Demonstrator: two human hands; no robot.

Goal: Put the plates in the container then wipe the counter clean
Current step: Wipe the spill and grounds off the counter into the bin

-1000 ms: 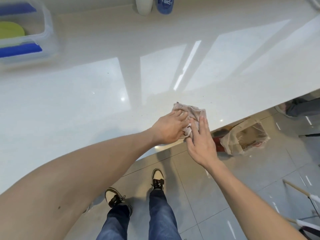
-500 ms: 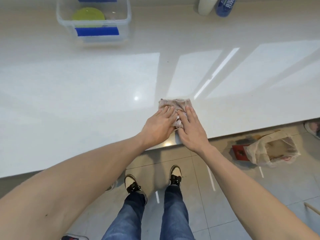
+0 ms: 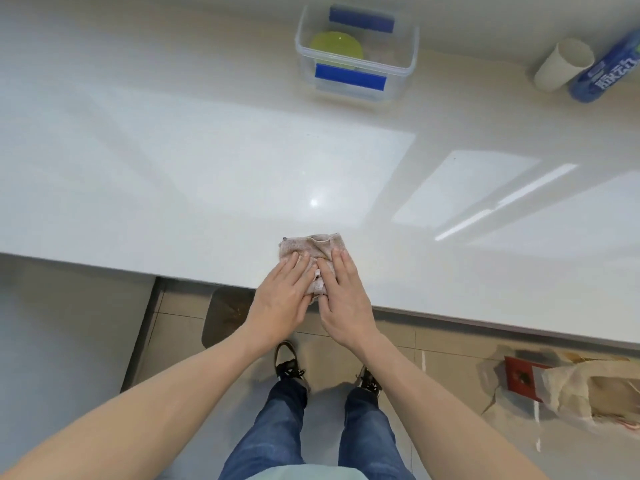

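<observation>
A pinkish folded cloth (image 3: 313,245) lies on the glossy white counter (image 3: 194,188) near its front edge. My left hand (image 3: 282,296) and my right hand (image 3: 343,292) press flat on the cloth side by side, fingers pointing away from me. At the back of the counter stands a clear plastic container (image 3: 408,57) with blue clips, and a yellow-green plate (image 3: 336,46) lies inside it.
A white paper roll (image 3: 562,64) and a blue bottle (image 3: 604,72) lie at the back right of the counter. Below the counter edge are the tiled floor, my shoes and jeans, and a plastic bag with a red box (image 3: 526,377) at the right.
Both hands slid the cloth leftward along the counter's front edge. The view followed, so the container now appears right of centre and the counter's left end shows.
</observation>
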